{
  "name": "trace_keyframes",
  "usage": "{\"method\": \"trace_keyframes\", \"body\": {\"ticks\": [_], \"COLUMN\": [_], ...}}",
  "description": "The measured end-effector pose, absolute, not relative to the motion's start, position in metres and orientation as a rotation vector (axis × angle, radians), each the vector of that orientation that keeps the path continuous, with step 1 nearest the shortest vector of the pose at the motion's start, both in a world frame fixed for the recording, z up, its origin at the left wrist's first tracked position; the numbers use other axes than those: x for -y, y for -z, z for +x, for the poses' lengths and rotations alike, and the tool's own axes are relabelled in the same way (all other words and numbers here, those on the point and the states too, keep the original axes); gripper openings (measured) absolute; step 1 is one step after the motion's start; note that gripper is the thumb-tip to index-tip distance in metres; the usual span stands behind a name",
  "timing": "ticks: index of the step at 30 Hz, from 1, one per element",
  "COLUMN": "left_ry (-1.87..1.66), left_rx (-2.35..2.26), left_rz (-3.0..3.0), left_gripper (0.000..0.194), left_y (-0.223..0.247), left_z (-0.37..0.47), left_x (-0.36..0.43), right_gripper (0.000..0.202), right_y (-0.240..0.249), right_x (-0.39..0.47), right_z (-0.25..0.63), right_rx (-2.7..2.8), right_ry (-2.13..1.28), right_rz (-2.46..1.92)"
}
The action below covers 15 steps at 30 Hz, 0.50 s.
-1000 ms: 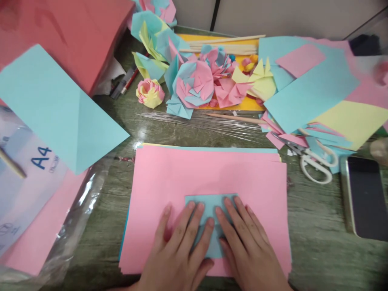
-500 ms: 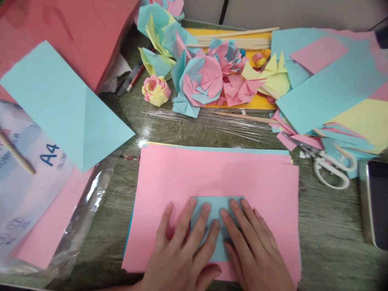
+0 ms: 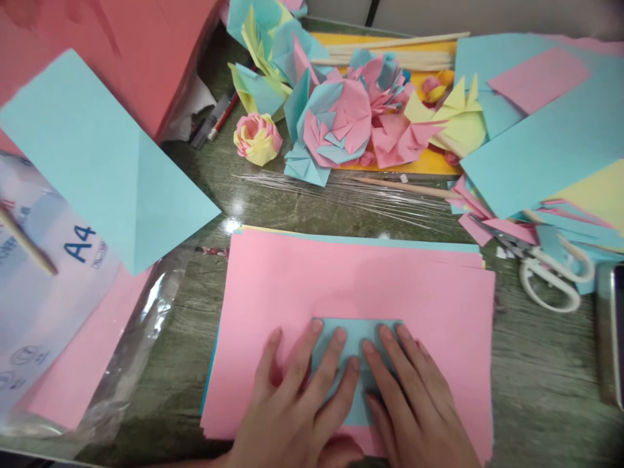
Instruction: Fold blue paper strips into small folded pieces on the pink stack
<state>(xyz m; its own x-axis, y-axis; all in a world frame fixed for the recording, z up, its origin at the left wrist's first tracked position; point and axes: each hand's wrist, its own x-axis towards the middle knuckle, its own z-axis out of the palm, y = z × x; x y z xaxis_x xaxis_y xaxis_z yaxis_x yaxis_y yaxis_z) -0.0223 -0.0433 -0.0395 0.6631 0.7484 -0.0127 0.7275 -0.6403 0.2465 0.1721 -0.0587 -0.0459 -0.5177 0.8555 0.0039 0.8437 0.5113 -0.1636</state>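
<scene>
A small sheet of light blue paper [image 3: 358,330] lies flat on a stack of coloured paper whose top sheet is pink [image 3: 390,279]. My left hand [image 3: 305,396] rests palm down with spread fingers on the left part of the blue paper, its outer finger on the pink sheet. On the right part, my right hand [image 3: 414,396] also lies flat, its fingers stretched out and closer together. Both hands press on the paper from above and grip nothing. They cover the blue paper's side edges and part of its lower area.
Folded paper flowers [image 3: 336,123] and thin wires [image 3: 341,195] lie beyond the stack. White-handled scissors [image 3: 550,279], paper scraps and a phone [image 3: 607,338] are at the right. At the left, a large blue sheet [image 3: 102,156] overlaps a plastic A4 paper pack [image 3: 58,292].
The view has shifted slightly, so most things appear a little further right. Both hands stay on the blue paper, and my left thumb has tucked further under the hand.
</scene>
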Motion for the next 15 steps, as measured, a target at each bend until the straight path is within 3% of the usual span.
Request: {"method": "trace_keyframes", "body": {"ticks": [15], "left_ry": [-0.119], "left_rx": [-1.291], "left_rz": [2.584], "left_gripper": [0.056], "left_y": [0.0362], "left_z": [-0.019], "left_x": [0.0425], "right_gripper": [0.046], "right_y": [0.0373], "right_x": [0.0531], "right_z": [0.1681], "right_rx": [2.622], "right_ry": [-0.257], "right_rz": [-1.492]}}
